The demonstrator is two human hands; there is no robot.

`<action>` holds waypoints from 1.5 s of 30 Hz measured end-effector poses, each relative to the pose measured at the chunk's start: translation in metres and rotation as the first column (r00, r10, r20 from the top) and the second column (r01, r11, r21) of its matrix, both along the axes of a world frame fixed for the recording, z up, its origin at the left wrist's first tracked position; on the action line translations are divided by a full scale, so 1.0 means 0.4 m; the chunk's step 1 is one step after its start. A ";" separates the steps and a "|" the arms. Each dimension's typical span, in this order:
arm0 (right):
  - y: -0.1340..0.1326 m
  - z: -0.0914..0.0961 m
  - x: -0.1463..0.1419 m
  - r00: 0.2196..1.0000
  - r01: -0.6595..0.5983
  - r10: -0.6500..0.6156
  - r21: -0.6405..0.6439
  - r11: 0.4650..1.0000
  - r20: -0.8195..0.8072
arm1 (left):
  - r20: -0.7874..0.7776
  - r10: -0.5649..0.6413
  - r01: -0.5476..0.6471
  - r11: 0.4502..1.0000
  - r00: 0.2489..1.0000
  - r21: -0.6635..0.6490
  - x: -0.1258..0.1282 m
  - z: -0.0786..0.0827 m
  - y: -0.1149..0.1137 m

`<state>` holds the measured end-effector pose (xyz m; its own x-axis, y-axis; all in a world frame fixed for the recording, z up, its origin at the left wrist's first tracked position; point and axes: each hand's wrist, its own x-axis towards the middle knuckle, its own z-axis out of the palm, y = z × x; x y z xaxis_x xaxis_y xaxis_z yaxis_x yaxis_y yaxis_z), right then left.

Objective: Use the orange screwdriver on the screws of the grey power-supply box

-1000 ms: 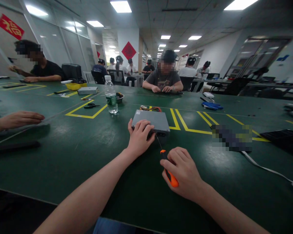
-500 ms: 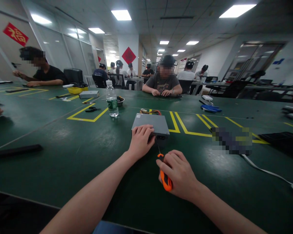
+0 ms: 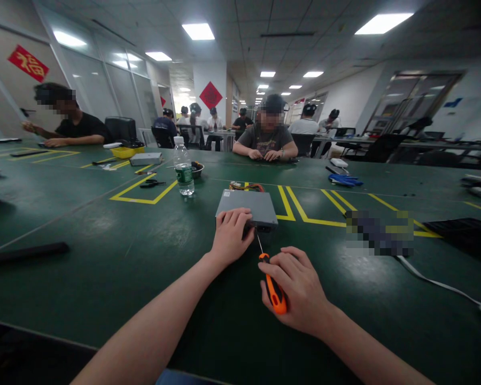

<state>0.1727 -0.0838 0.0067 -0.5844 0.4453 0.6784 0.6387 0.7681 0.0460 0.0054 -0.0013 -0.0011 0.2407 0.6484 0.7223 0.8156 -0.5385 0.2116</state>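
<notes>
A flat grey metal box [image 3: 249, 205] lies on the green table [image 3: 104, 251] in front of me, with coloured wires [image 3: 247, 186] at its far end. My left hand [image 3: 229, 235] rests on the box's near left corner, fingers curled over its edge. My right hand [image 3: 295, 290] is closed round the orange and black handle of a screwdriver [image 3: 272, 285]. The thin shaft points up at the box's near face, its tip at or very near that face.
A water bottle [image 3: 183, 167] and a small bowl [image 3: 196, 168] stand to the far left of the box, with scissors [image 3: 151, 183] inside yellow floor-tape lines. A white cable [image 3: 436, 278] runs off right. A black bar [image 3: 24, 252] lies at left. Several people sit around the tables.
My right hand has turned the screwdriver handle slightly and shifted a little. The view has tilted down a bit. A neighbour's hand at far left has drawn back out of view.
</notes>
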 end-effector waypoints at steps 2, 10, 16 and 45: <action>-0.007 0.010 -0.006 1.000 0.012 -0.011 0.023 1.000 -0.029 | 0.002 0.000 0.000 1.000 1.000 -0.001 0.000 0.001 0.000; -0.013 0.001 -0.008 0.998 0.030 -0.027 0.046 0.998 -0.064 | -0.012 0.000 0.000 1.000 1.000 -0.015 -0.002 0.006 -0.006; -0.024 0.016 -0.016 0.998 0.057 -0.057 0.014 0.998 -0.035 | 0.003 -0.001 0.001 1.000 1.000 -0.011 0.000 0.006 -0.006; -0.014 0.042 0.051 0.989 0.016 -0.004 0.084 0.996 -0.146 | 0.004 0.005 -0.005 1.000 1.000 -0.013 0.000 0.002 -0.003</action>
<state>0.1932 -0.0895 0.0236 -0.4725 0.3882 0.7912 0.6510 0.7589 0.0165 0.0055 -0.0025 -0.0002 0.2349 0.6587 0.7148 0.8174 -0.5318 0.2215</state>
